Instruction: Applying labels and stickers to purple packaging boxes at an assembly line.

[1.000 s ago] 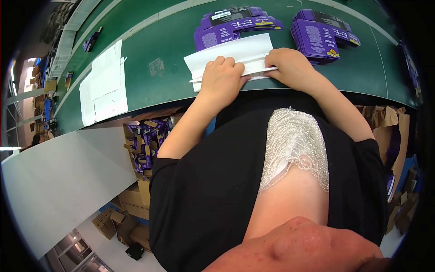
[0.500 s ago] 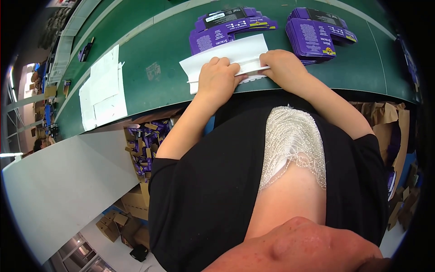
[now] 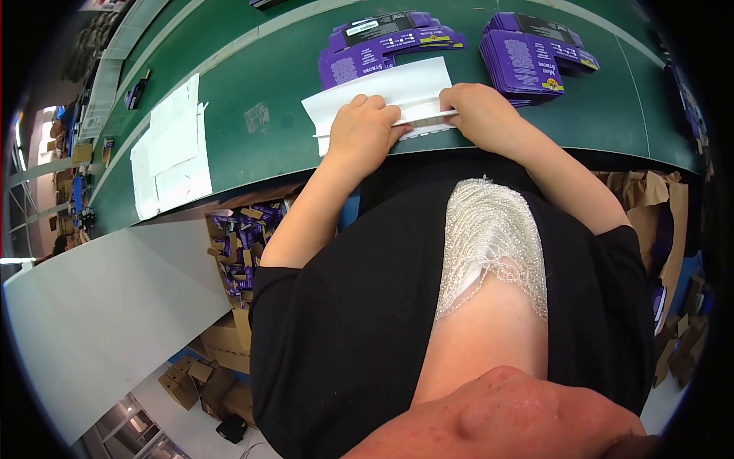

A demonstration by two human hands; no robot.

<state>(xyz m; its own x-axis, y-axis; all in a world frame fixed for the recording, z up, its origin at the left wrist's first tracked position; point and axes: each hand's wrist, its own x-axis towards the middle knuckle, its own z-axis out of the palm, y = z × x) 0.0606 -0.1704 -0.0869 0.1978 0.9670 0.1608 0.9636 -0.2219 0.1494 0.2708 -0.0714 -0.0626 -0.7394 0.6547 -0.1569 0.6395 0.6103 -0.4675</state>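
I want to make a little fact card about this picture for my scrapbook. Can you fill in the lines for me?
Place: green work table
Left hand: pressing down on a white flat carton sheet
Right hand: pinching the same sheet's near edge
Behind the sheet: two stacks of purple flat cartons
Far left on table: white paper sheets
Under table, left: cardboard box of purple packs
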